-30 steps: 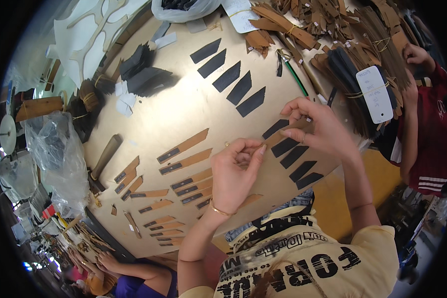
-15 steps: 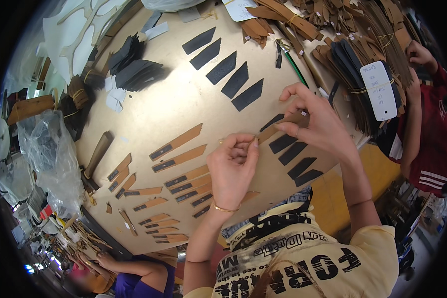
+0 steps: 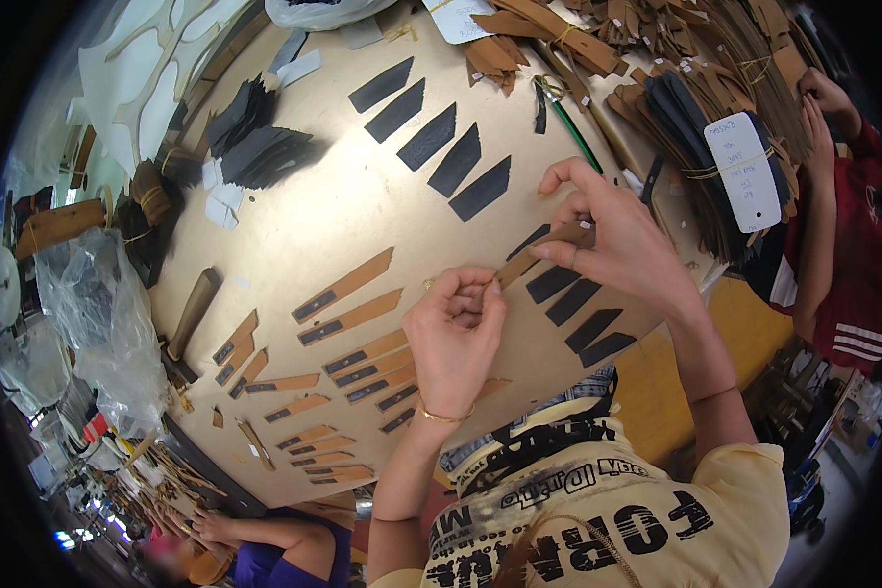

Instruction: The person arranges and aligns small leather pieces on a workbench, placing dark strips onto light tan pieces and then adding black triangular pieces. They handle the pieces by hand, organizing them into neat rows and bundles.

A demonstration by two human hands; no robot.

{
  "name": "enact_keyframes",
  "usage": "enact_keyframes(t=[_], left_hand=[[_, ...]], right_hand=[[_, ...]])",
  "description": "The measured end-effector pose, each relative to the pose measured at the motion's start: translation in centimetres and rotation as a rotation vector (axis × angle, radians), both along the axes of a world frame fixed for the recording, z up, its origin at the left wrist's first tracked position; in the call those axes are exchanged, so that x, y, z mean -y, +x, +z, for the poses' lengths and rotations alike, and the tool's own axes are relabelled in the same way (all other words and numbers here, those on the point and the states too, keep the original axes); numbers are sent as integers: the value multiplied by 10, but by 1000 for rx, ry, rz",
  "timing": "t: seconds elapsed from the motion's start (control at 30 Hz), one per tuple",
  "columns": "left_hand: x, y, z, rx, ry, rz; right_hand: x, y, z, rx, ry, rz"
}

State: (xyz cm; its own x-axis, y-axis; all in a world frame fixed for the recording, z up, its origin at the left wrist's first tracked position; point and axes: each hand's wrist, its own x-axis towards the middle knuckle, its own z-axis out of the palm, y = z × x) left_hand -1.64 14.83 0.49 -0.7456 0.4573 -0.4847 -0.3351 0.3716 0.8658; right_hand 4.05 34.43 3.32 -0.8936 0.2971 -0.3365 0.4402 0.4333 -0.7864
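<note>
A narrow brown leather strip (image 3: 519, 265) is stretched between my two hands above the table. My left hand (image 3: 454, 338) is closed, pinching its lower left end between thumb and fingers. At the other end my right hand (image 3: 612, 235) grips the strip between thumb and fingers, with the index finger raised and curled apart. Below my right hand lie several black slanted pieces (image 3: 573, 302), one partly hidden by the strip. Left of my left hand, brown leather strips with dark end patches (image 3: 348, 316) lie in loose rows, some partly covered by that hand.
More black pieces (image 3: 428, 137) lie in a row farther up the table (image 3: 265, 230). Stacked black pieces (image 3: 265, 155) sit far left, above a wooden-handled tool (image 3: 196, 312). Tied leather bundles (image 3: 681, 147) with a white tag (image 3: 745, 171) crowd the right. Other people work at both sides.
Both hands keep their hold on the brown leather strip, with only slight finger and hand movement. The whole view has shifted a little.
</note>
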Motion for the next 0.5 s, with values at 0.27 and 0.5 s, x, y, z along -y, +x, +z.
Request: enact_keyframes(t=[0.27,0.5], left_hand=[[-1,2,-1,-26,39,57],[-2,7,0,-138,11,-22]], right_hand=[[1,-1,0,13,18,3],[1,-1,1,54,24,-11]])
